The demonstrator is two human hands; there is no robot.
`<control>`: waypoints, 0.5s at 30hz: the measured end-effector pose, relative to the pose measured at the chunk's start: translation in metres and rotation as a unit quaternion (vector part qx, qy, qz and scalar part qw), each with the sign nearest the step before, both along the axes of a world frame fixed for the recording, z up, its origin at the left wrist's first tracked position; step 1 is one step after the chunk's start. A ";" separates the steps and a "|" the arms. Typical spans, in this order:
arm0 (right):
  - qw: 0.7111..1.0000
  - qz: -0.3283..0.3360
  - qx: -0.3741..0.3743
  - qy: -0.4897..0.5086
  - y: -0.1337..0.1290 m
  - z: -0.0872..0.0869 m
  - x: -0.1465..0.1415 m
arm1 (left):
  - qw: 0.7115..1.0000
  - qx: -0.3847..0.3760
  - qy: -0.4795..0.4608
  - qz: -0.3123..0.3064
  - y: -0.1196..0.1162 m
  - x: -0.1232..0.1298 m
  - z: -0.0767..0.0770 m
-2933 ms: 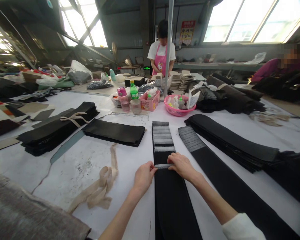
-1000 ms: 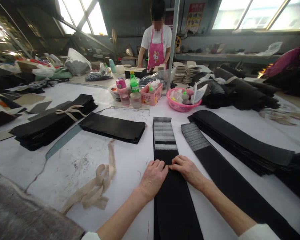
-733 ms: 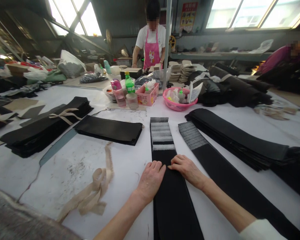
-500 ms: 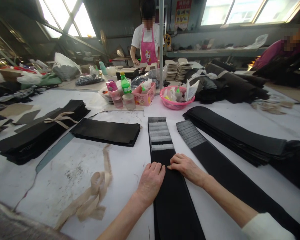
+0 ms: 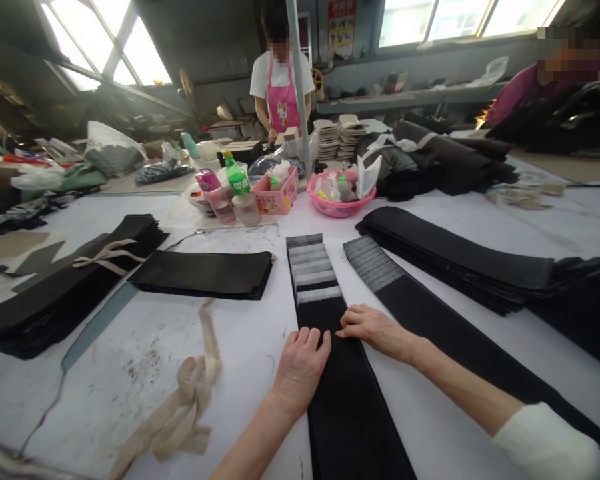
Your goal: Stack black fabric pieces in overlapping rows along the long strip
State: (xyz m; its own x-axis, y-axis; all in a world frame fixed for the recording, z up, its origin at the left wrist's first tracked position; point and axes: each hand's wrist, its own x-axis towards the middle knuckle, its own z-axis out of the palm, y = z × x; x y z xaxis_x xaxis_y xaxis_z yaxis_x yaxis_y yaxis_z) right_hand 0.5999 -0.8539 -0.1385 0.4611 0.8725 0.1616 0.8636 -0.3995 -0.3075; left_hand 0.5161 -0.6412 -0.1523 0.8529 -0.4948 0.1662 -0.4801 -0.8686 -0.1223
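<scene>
A long black strip of sheet material [image 5: 355, 413] lies in front of me on top of other strips. Their staggered far ends show as grey-white bands [image 5: 313, 263]. My left hand [image 5: 303, 367] is on the top strip's left edge, its fingers curled and the thumb close to them. On the opposite edge, my right hand [image 5: 375, 331] pinches the same strip, a short gap away from the left thumb. To the right lies a second set of black strips [image 5: 445, 327], its grey ends [image 5: 373, 263] fanned in narrow rows.
Black stacks lie at left [image 5: 75, 273], left of centre [image 5: 205, 273] and right [image 5: 460, 247]. A beige cloth ribbon [image 5: 185, 393] curls on the white tabletop [image 5: 250, 373]. Beyond are a pink basin [image 5: 340, 207], a pink box [image 5: 277, 200], a green bottle [image 5: 236, 175] and a person in a pink apron [image 5: 284, 100].
The view has turned slightly, so the background sits further left. Both hands keep nearly the same place on the black strip. The person opposite has shifted their arms a little.
</scene>
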 end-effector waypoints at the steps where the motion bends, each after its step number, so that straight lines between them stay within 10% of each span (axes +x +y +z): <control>1: 1.000 -0.001 0.000 -0.002 -0.001 0.000 0.000 | 1.000 0.000 -0.002 -0.001 0.000 0.000 0.000; 15: 0.998 -0.022 0.026 -0.051 -0.011 -0.012 -0.004 | 1.000 0.021 -0.018 -0.009 -0.001 0.001 -0.003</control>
State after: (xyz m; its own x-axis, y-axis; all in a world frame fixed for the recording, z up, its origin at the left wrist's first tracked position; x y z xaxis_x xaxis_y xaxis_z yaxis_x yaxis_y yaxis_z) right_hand 0.5955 -0.8645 -0.1505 0.4785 0.8405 0.2543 0.8730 -0.4240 -0.2411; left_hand 0.5168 -0.6420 -0.1550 0.8375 -0.5176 0.1749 -0.4907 -0.8534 -0.1759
